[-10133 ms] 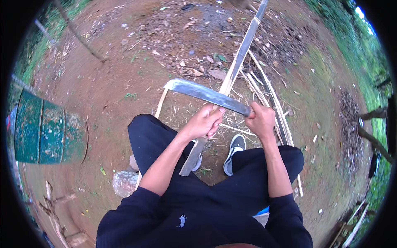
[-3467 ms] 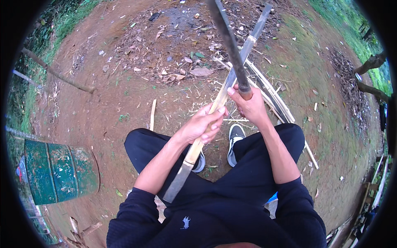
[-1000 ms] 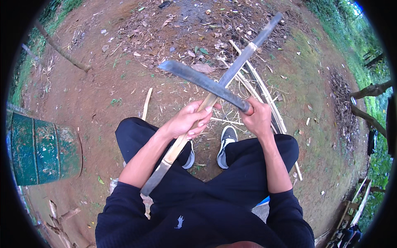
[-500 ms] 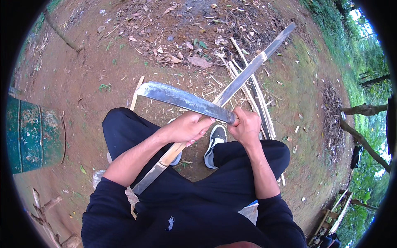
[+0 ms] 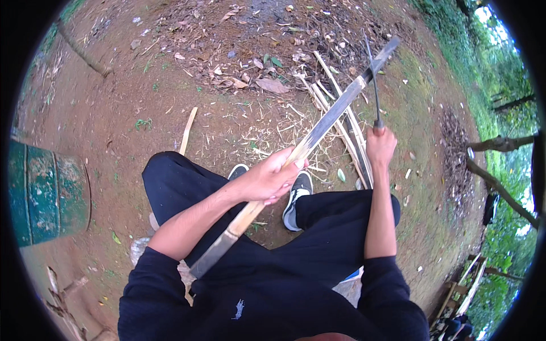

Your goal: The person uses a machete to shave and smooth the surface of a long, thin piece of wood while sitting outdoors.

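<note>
A long bamboo strip (image 5: 333,115) runs slantwise from my lap up to the far right, its skin dark grey with pale shaved stretches. My left hand (image 5: 272,175) is wrapped round its pale middle, above the gap between my knees. In my right hand (image 5: 380,146) is the short wooden handle of a machete (image 5: 376,94). The blade points away from me, seen nearly edge-on as a thin dark line, and crosses the strip near its far end in this view. Whether blade and strip touch, I cannot tell.
Several split bamboo strips (image 5: 346,133) lie on the dirt beyond my right knee, among pale shavings (image 5: 273,128). A single short strip (image 5: 188,131) lies past my left knee. A green metal drum (image 5: 48,193) stands at the left. Dry leaves (image 5: 272,86) cover the ground ahead.
The machete has swung from across the strip, pointing left, out to the right and away from me. My right hand moved right and forward; my left keeps its hold on the strip.
</note>
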`<state>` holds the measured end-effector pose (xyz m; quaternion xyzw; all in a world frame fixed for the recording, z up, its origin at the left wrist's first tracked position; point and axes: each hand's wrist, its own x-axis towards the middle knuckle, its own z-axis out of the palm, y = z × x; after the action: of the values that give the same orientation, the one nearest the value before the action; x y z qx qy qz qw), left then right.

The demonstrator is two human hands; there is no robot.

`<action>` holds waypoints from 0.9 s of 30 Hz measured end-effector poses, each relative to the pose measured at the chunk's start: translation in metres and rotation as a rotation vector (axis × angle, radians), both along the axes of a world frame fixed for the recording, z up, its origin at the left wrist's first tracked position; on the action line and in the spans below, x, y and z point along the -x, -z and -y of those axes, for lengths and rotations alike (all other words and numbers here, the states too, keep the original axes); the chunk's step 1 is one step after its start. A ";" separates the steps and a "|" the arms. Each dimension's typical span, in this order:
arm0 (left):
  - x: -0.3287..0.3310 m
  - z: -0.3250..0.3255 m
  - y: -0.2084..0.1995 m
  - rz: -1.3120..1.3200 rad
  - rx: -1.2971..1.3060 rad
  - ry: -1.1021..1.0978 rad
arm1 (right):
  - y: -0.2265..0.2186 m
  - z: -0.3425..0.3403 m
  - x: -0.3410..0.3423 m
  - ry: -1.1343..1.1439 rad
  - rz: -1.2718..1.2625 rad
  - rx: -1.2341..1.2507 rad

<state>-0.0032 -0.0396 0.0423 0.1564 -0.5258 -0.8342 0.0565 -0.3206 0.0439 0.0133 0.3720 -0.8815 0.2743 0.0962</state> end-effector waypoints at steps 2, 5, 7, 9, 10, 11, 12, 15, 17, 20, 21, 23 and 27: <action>0.005 0.007 0.004 0.025 0.086 0.005 | 0.001 -0.009 -0.025 -0.019 0.096 0.115; 0.005 0.012 -0.004 0.003 0.041 0.004 | 0.003 -0.008 -0.067 -0.247 0.260 0.212; 0.003 0.013 -0.007 0.046 0.073 -0.007 | -0.002 -0.006 -0.090 -0.370 0.247 0.094; 0.003 0.012 -0.008 0.066 0.099 -0.042 | -0.001 -0.004 -0.106 -0.476 0.155 0.038; 0.002 0.011 -0.007 0.075 0.113 -0.060 | 0.001 -0.002 -0.113 -0.522 0.068 0.041; 0.002 0.009 0.002 0.073 0.120 -0.084 | 0.002 -0.001 -0.118 -0.566 -0.019 0.043; 0.001 0.009 0.002 0.063 0.147 -0.072 | 0.002 0.000 -0.121 -0.586 -0.048 0.011; 0.000 0.007 0.004 0.075 0.240 -0.060 | 0.007 0.002 -0.126 -0.658 -0.140 -0.027; 0.000 0.006 0.006 0.142 0.273 -0.056 | 0.011 0.003 -0.125 -0.683 -0.147 -0.017; -0.003 0.007 0.018 0.147 0.406 -0.096 | 0.022 0.008 -0.126 -0.714 -0.142 0.014; -0.002 0.008 0.019 0.129 0.425 -0.104 | 0.026 0.011 -0.125 -0.717 -0.142 0.027; -0.002 0.007 0.018 0.095 0.417 -0.111 | 0.034 0.013 -0.115 -0.711 -0.154 0.049; -0.013 -0.006 0.004 0.085 -0.042 -0.085 | 0.047 0.020 -0.020 -0.096 -0.058 -0.052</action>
<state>0.0094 -0.0334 0.0380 0.2150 -0.5028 -0.8346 0.0661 -0.3006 0.0234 -0.0338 0.4240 -0.8664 0.2446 0.0987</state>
